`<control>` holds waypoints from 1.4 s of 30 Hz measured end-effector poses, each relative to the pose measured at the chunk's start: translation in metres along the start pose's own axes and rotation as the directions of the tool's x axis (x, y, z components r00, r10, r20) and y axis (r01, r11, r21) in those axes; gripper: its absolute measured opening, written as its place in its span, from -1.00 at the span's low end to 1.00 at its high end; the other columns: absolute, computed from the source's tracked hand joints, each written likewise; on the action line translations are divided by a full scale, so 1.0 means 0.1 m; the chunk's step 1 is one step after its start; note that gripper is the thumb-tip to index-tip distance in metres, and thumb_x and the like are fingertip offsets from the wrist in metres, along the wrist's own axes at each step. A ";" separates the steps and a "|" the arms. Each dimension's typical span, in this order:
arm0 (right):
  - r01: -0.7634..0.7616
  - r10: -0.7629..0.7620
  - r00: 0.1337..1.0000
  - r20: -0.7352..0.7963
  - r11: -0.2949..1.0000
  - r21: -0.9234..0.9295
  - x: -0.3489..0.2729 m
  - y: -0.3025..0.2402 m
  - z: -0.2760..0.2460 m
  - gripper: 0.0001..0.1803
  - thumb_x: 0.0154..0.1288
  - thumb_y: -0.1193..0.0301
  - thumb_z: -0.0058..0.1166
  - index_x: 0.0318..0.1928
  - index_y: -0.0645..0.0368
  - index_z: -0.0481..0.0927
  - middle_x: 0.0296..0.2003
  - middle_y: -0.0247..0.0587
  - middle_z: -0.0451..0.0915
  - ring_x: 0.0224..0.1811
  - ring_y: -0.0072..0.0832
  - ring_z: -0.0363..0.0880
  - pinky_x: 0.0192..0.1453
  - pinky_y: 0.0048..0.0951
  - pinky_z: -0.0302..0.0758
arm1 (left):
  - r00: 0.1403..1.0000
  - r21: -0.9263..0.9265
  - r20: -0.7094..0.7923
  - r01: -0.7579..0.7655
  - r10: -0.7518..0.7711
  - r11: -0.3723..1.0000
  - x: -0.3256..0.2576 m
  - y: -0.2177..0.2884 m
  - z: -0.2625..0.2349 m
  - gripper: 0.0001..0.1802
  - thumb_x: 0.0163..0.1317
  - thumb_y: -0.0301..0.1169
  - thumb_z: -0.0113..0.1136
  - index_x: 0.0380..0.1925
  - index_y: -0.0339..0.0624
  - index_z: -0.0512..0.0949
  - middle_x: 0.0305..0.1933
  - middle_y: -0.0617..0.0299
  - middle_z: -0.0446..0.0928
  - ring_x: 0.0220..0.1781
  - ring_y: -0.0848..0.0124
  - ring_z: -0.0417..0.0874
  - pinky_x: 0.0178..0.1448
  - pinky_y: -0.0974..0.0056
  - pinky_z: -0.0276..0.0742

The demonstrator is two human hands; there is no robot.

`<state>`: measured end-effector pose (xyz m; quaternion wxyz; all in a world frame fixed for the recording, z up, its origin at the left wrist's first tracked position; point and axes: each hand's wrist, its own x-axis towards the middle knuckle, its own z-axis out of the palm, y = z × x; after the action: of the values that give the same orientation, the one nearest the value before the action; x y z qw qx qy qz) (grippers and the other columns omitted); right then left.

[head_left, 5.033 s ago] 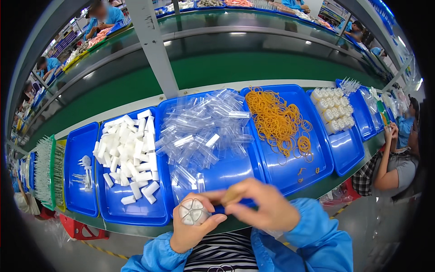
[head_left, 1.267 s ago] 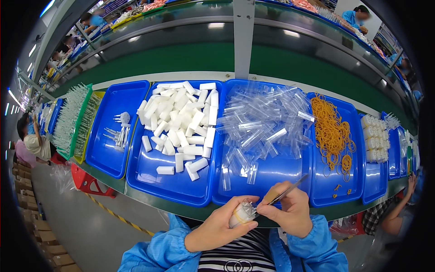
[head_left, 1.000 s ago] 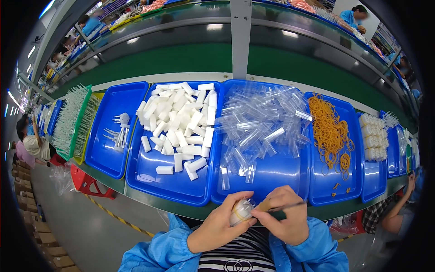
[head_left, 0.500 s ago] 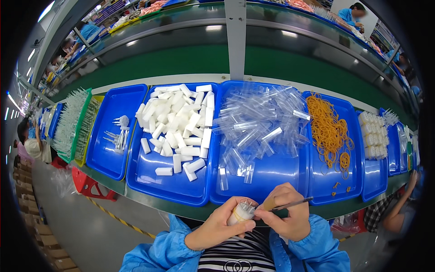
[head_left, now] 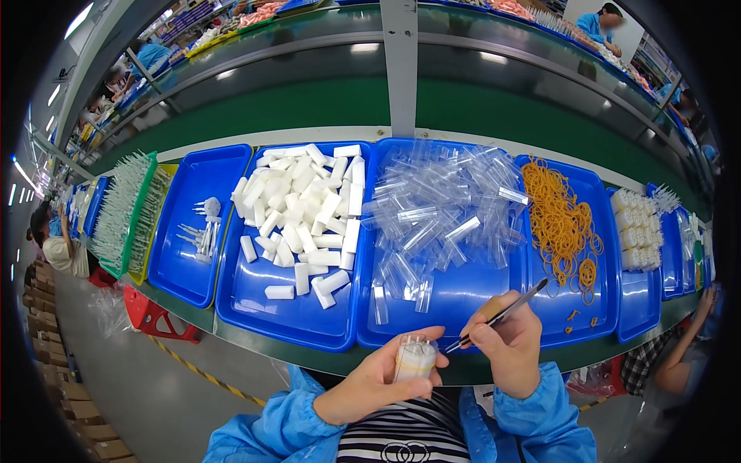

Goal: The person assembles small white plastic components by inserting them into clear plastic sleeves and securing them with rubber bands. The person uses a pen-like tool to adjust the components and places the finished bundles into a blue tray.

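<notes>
My left hand is closed round a short white bundle with a yellow rubber band about it and several thin pale tips standing up from its top. It holds the bundle upright in front of my body, just off the table's near edge. In my right hand is a slim dark pair of tweezers, slanting down to the left. Their lower end is close to the bundle's right side; I cannot tell whether it touches. Something tan shows beside the tweezers at my fingers.
Blue trays hold white foam blocks, clear plastic sleeves, orange rubber bands and white banded bundles. A few pale pieces lie in a left tray, near a green tray of thin parts. A metal post rises behind.
My right hand has drawn back from the bundle, and its tweezers have swung round so one end points down toward it. My left hand has turned the bundle more upright.
</notes>
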<state>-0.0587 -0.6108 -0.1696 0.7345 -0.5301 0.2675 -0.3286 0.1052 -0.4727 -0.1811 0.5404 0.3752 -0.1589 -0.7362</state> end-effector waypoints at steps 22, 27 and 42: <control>-0.069 0.073 0.996 0.042 0.995 -0.072 -0.03 -0.05 -0.03 -0.78 0.21 0.57 0.35 -0.18 0.29 0.57 -0.32 -0.23 0.62 -0.25 -0.56 0.59 -0.11 -0.48 0.52 | 0.991 0.166 0.041 0.116 -0.124 0.979 0.02 0.06 0.02 -0.31 0.34 -0.43 0.27 0.39 -0.29 0.18 0.05 0.15 0.50 -0.05 0.47 0.56 -0.03 0.39 0.60; -0.058 0.090 0.986 0.142 0.975 -0.216 -0.03 -0.02 -0.03 -0.83 0.23 0.44 0.37 -0.23 0.22 0.67 -0.31 -0.27 0.65 -0.27 -0.54 0.54 -0.14 -0.46 0.45 | 0.983 0.095 0.046 0.170 -0.175 0.981 0.03 0.04 0.02 -0.29 0.35 -0.41 0.27 0.40 -0.29 0.16 0.03 0.14 0.50 -0.10 0.47 0.56 -0.11 0.39 0.58; -0.077 0.102 0.975 0.195 0.988 -0.133 0.03 -0.02 0.02 -0.80 0.17 0.48 0.39 -0.23 0.25 0.64 -0.34 -0.24 0.66 -0.36 -0.50 0.59 -0.20 -0.47 0.49 | 0.981 0.071 0.060 0.178 -0.182 0.981 0.02 -0.02 -0.01 -0.36 0.34 -0.42 0.28 0.33 -0.28 0.23 0.01 0.17 0.50 -0.09 0.47 0.56 -0.12 0.37 0.56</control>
<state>-0.0557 -0.6124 -0.1669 0.7373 -0.5929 0.2355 -0.2224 0.1038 -0.4739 -0.1840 0.4534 0.3807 -0.1662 -0.7886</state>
